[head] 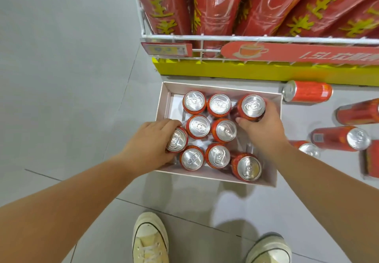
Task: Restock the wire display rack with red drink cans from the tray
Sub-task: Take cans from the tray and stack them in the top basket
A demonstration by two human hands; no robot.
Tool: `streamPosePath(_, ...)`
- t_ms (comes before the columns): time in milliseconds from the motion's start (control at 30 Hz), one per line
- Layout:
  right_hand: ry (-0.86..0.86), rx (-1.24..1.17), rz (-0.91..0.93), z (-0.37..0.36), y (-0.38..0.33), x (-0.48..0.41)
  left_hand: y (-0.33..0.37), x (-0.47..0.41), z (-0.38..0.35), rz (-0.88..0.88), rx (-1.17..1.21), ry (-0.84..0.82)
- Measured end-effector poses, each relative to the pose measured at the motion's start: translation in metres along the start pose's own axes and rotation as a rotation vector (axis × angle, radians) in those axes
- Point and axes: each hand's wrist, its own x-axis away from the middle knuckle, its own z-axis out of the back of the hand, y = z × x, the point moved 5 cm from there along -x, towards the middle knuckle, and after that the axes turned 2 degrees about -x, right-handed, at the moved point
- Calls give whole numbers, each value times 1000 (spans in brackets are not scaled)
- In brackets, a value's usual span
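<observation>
Gripping cans (253, 106), left hand (152, 139), right hand (264, 128), rack (205, 37) cropped

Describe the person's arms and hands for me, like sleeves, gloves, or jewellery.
Both arms are bare as far as the frame shows, with no sleeves in view. The left hand and right hand wear no gloves, and no watch, bracelet or ring is visible.
</observation>
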Motion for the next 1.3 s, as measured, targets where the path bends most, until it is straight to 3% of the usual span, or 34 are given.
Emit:
streamPosePath(200, 46, -77, 10, -3, 2, -5, 1, -1, 14, 105, 217, 36)
streamPosePath(467, -75, -264, 8, 33, -32, 21, 5, 3, 65, 324, 881, 96)
streamPosePath(700, -259, -356, 88, 77, -106, 82, 60, 12, 144, 357, 1172, 80)
streamPosePath(967, -211, -400, 217, 169, -220, 165, 137, 44, 288, 284, 1327, 60)
streamPosePath(1300, -7, -427, 388, 330, -412, 287, 236, 114, 538, 46, 1398, 101)
